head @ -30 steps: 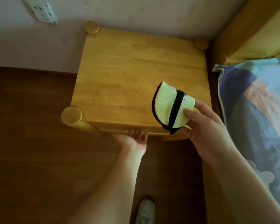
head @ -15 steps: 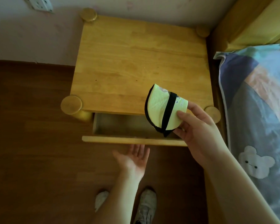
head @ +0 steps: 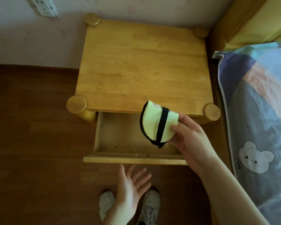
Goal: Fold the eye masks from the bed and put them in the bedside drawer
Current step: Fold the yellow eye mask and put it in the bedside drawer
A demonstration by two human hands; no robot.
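Note:
A folded pale yellow eye mask [head: 152, 122] with black trim and a black strap hangs above the right half of the drawer [head: 117, 135], which stands pulled out of the wooden bedside table [head: 143, 69]. My right hand [head: 190, 140] pinches the mask's right edge between thumb and fingers. Nothing shows inside the drawer on the bare wood I can see. Palm up and fingers spread, my left hand [head: 131, 185] hovers just in front of the drawer's front panel [head: 133, 159], apart from it.
The bed with a patterned blue cover [head: 258, 111] runs along the right, close beside the table. A wooden headboard [head: 243, 21] rises at the top right. Dark wood floor [head: 36, 143] lies to the left. Two white shoes [head: 149, 207] show below. A wall socket [head: 44, 7] sits upper left.
The drawer went from shut to pulled well out. My left hand let go of its front and drew back, palm up. My right hand lowered the mask over the drawer opening.

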